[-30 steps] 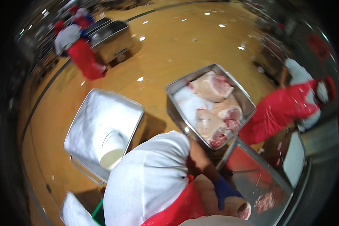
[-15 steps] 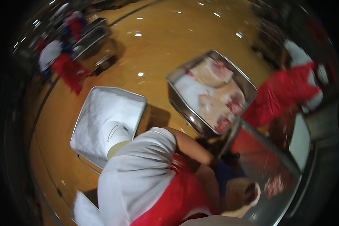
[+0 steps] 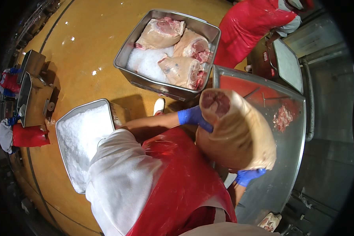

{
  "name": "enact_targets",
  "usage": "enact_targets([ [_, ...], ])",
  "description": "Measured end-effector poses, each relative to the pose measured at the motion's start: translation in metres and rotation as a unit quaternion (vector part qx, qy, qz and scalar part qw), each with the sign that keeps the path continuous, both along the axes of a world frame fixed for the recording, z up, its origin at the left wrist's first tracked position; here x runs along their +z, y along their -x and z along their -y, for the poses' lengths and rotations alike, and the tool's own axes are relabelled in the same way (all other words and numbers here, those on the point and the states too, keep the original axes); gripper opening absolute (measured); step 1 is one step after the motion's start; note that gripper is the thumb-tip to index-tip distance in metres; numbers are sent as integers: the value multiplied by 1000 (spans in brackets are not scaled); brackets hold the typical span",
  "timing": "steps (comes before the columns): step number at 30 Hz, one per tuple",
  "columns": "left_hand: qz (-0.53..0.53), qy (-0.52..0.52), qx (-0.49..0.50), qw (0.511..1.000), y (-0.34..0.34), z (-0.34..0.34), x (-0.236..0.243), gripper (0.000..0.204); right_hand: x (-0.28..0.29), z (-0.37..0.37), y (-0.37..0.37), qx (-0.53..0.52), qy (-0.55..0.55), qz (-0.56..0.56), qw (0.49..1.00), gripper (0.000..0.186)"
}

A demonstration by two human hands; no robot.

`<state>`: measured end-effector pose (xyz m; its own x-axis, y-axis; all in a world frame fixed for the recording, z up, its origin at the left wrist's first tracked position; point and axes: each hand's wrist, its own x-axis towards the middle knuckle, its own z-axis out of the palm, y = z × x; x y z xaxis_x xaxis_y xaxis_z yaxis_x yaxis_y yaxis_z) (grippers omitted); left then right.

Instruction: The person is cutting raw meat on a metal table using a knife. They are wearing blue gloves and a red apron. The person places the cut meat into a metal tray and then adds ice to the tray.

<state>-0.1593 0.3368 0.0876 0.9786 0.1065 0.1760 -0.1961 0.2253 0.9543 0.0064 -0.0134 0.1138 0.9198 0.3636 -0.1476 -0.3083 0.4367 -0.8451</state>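
Since the earlier frame a large ham (image 3: 236, 131) has come up off the steel table (image 3: 279, 185) against the red apron (image 3: 177, 185). Left hand (image 3: 192, 117) grips its cut end; right hand (image 3: 248, 176) cups underneath. Meat bin (image 3: 167, 84) beyond, salt bin (image 3: 80, 135) left.

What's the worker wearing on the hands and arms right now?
Both hands wear blue disposable gloves: the left hand and the right hand. The left forearm is bare between the glove and a short white sleeve. A glossy red apron covers the front. The right arm is mostly hidden.
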Motion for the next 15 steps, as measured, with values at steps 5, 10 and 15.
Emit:
enact_targets([
  [5, 2, 149, 37, 988, 35, -79, 48, 77, 81, -132, 5, 51, -44, 79, 995, 82],
  [10, 83, 197, -251, 944, 59, -212, -38, 68, 135, -264, -5, 140, -33, 120, 982, 73],
  [15, 49, 258, 278, 924, 156, -236, -39, 60, 163, -450, 15, 235, 163, 135, 949, 51],
])
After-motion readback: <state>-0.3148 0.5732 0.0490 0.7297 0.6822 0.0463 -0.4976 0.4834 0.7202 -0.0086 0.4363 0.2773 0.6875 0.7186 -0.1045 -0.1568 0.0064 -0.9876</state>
